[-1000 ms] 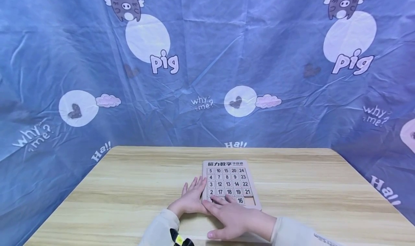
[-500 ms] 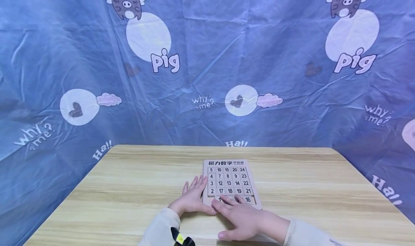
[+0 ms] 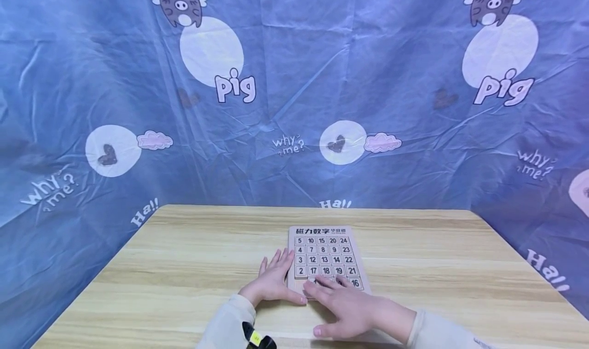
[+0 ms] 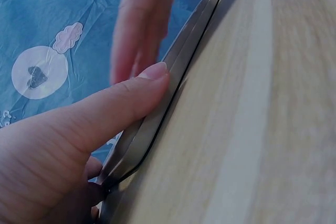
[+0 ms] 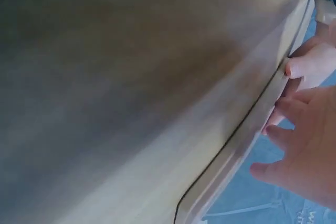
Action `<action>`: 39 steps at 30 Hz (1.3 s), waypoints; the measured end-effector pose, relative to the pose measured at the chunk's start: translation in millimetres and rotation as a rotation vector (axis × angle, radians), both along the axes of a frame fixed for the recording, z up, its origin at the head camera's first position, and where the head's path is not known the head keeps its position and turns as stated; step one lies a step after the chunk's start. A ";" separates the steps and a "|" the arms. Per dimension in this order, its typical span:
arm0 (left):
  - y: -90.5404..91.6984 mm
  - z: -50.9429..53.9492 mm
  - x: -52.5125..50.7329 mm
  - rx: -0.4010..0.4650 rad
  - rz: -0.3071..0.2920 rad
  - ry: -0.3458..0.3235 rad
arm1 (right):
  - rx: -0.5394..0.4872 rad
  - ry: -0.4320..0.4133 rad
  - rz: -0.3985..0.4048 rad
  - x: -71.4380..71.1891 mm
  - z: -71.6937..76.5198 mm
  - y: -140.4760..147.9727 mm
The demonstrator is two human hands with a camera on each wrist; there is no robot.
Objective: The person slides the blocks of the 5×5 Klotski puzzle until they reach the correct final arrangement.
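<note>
A sliding number puzzle [image 3: 324, 250] with a pale frame and numbered square tiles lies on the wooden table. My left hand [image 3: 272, 282] braces its near left corner, with fairly straight fingers along the left side and the thumb against the near edge. In the left wrist view the thumb [image 4: 123, 98] presses on that edge. My right hand [image 3: 345, 308] lies over the near row, fingertips touching the tiles and partly hiding them. The tile 16 [image 3: 355, 283] shows at that row's right end. A bare slot [image 3: 301, 285] lies below the tile 2 [image 3: 301, 271].
The light wooden table [image 3: 207, 247] extends around the puzzle on all sides. Behind it hangs a blue printed cloth [image 3: 285, 83]. A black band with a yellow label [image 3: 255, 338] sits by the left sleeve.
My right hand has moved right along the near row, and its tiles have slid right. The gap has passed from that row's right end to its left end. The left hand stays in place.
</note>
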State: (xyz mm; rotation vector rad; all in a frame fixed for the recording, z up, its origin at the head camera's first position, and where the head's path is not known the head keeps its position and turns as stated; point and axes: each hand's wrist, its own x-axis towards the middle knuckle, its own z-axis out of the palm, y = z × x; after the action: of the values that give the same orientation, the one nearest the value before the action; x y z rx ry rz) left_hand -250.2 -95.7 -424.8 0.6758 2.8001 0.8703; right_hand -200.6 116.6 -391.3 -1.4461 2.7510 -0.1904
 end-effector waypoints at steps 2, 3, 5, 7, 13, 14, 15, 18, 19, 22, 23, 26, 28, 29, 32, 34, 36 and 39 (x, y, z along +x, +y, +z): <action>-0.2 0.3 0.1 -0.004 -0.001 0.000 | -0.011 -0.017 -0.027 -6.0 1.9 -2.9; -0.2 0.4 0.1 -0.008 -0.002 0.001 | -0.013 -0.024 -0.048 -9.9 3.2 -4.9; -0.2 0.7 0.3 -0.015 -0.004 0.001 | -0.011 -0.030 -0.099 -19.4 5.5 -9.8; -0.1 1.0 0.5 -0.021 -0.005 0.004 | -0.004 -0.040 -0.151 -30.3 7.6 -15.3; 0.8 2.2 1.7 -0.017 -0.011 0.000 | 0.005 -0.066 -0.279 -63.6 5.0 -34.2; 0.9 1.9 1.6 -0.019 -0.012 -0.002 | 0.001 -0.071 -0.297 -68.2 3.5 -37.1; 1.0 1.4 1.4 -0.023 -0.014 -0.002 | -0.006 -0.080 -0.313 -72.7 2.0 -39.8; 1.1 0.8 0.8 -0.035 -0.014 -0.001 | -0.020 -0.113 -0.358 -82.6 -0.1 -46.9; 1.0 0.8 0.8 -0.036 -0.014 -0.001 | -0.023 -0.118 -0.366 -85.1 -0.6 -48.7; 0.5 1.5 0.8 -0.035 -0.011 -0.003 | -0.023 -0.136 -0.392 -90.3 -1.6 -52.8; 0.2 1.7 0.8 -0.034 -0.010 -0.004 | -0.024 -0.141 -0.398 -91.4 -1.7 -53.8; 0.2 1.7 0.6 -0.034 -0.008 -0.005 | -0.024 -0.152 -0.409 -92.6 -1.4 -54.5; 0.4 1.5 0.4 -0.038 -0.009 -0.002 | -0.013 -0.148 -0.410 -91.8 -0.6 -54.0; 0.6 1.4 0.2 -0.036 -0.010 0.000 | -0.002 -0.144 -0.407 -91.3 -0.4 -53.8; 0.6 1.7 0.2 -0.033 -0.013 -0.001 | 0.043 -0.127 -0.387 -87.7 1.2 -53.0; 0.4 2.2 0.6 -0.029 -0.018 0.000 | 0.077 -0.116 -0.372 -84.6 1.6 -52.6; -0.2 2.3 1.4 -0.025 -0.025 -0.001 | 0.098 -0.114 -0.361 -80.5 1.9 -52.0; -0.9 2.0 2.1 -0.013 -0.031 -0.001 | 0.121 -0.114 -0.350 -74.9 1.3 -51.6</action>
State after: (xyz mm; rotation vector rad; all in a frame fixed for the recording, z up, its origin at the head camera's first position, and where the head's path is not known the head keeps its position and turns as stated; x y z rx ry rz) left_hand -248.0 -96.6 -422.8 0.7147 2.7842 0.8462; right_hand -275.5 65.0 -390.0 -0.8893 2.8414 -0.1068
